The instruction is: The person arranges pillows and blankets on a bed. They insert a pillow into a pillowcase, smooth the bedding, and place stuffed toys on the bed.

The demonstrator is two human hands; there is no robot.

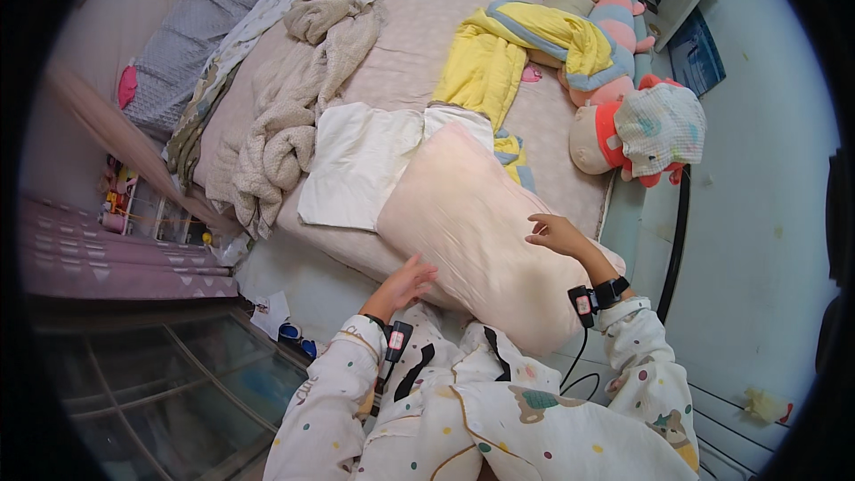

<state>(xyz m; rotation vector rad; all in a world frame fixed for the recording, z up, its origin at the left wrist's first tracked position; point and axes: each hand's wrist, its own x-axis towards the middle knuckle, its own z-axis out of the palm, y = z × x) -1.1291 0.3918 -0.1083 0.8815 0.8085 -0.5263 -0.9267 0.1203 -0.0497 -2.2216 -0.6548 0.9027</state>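
Note:
A pale pink pillow point(467, 214) lies at a slant over the near edge of the bed, its lower corner hanging towards my knees. Above its right part is my right hand point(560, 234), fingers spread and curled a little, with nothing in it. My left hand point(409, 280) hovers by the pillow's lower left edge, its fingers apart and holding nothing. Whether either hand touches the fabric is hard to tell. Partly under the pillow lies a white cloth or pillowcase point(357, 160). A yellow quilt with blue trim point(481, 67) is bunched just beyond.
A crumpled beige blanket point(287, 127) covers the bed's left side. Along the right edge lie a striped plush caterpillar point(611, 10) and a plush toy's head under a muslin cloth point(658, 127). A glass-panelled cabinet point(167, 387) stands at lower left. Cables point(581, 374) hang from my wrist devices.

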